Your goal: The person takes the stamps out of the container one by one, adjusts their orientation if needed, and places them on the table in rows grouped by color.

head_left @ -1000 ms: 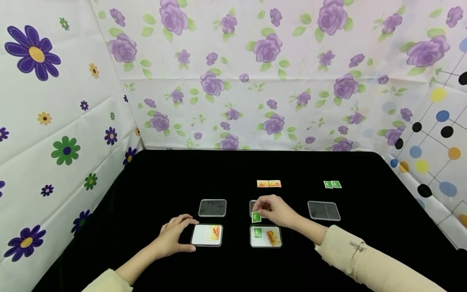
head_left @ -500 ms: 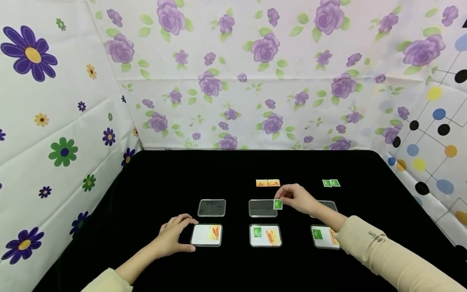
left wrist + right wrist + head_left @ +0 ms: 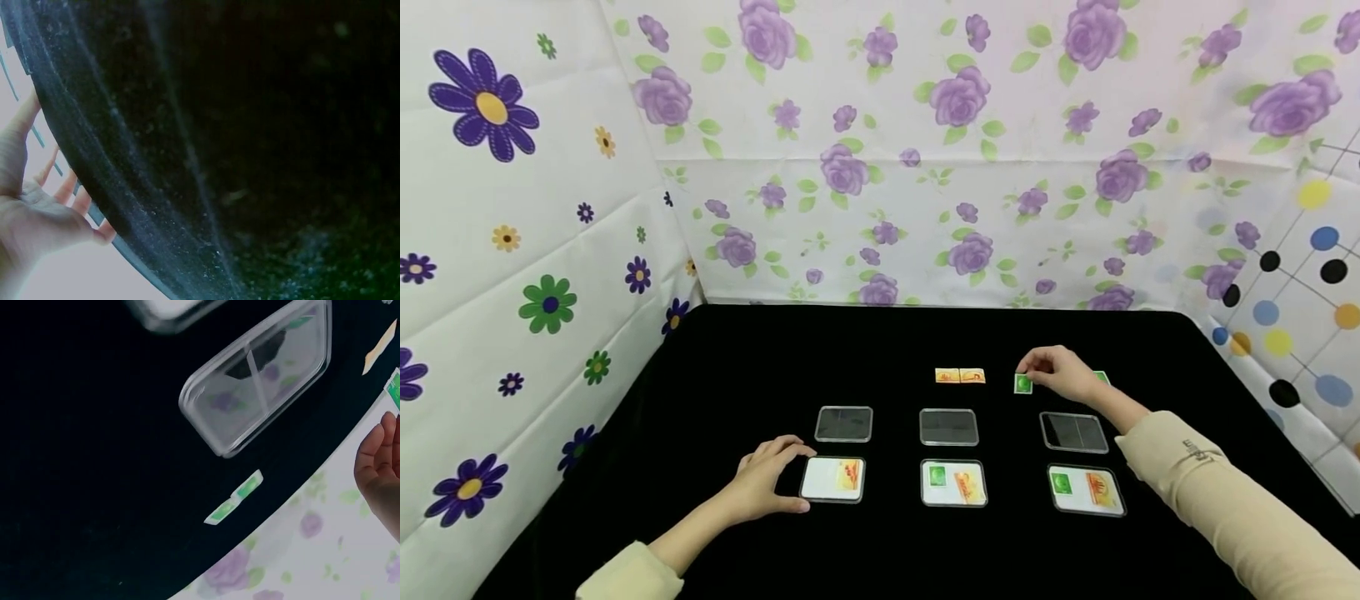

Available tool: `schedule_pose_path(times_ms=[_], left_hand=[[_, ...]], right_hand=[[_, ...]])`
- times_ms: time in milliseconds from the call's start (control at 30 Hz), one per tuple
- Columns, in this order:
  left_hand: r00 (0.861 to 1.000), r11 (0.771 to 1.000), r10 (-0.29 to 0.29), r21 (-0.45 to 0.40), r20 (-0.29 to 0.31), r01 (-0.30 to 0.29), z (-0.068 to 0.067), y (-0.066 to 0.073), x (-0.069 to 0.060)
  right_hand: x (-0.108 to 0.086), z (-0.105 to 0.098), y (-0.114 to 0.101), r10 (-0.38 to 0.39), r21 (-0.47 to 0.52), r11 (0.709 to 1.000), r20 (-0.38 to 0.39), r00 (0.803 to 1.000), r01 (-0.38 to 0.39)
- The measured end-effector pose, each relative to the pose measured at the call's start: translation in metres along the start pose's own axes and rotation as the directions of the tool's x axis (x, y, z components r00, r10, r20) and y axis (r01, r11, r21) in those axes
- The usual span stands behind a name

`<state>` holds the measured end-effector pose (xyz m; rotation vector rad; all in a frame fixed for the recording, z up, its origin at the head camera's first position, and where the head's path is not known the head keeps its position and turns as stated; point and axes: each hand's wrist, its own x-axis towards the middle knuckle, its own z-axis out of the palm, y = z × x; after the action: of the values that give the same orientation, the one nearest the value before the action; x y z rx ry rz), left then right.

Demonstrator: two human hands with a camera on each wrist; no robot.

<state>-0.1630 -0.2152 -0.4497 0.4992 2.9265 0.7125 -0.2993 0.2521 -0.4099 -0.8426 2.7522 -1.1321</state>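
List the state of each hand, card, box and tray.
Left hand: spread beside left box.
Right hand: pinching held card.
Held card: green face showing.
Green pair: flat, side by side.
Orange pair: flat, side by side.
Left box: one orange card.
Middle box: green card, slanted orange card.
Right box: green card, orange card.
Clear trays: flat, in a row.

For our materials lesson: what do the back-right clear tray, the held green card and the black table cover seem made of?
Clear tray: glossy, probably plastic; see-through, with reflections, though glass might look similar.
Green card: likely paper or thin cardboard; flat and printed, finish unclear.
Black table cover: matt, perhaps cloth; no shine in the head view.
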Motion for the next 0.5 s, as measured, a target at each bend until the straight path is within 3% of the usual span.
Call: schedule_pose_path(times_ms=[133,500], left_hand=[[1.000,1.000,-0.008,0.006,-0.001,0.008,0.001,0.000,0.000],[1.000,1.000,-0.008,0.015,-0.005,0.008,0.002,-0.002,0.001]], right_hand=[[-0.002,-0.010,0.011,-0.015,-0.025,1.000,-0.013,1.000,0.015],[0.008,-0.021,0.034,0.081,-0.166,0.982,-0.041,0.996,-0.087]])
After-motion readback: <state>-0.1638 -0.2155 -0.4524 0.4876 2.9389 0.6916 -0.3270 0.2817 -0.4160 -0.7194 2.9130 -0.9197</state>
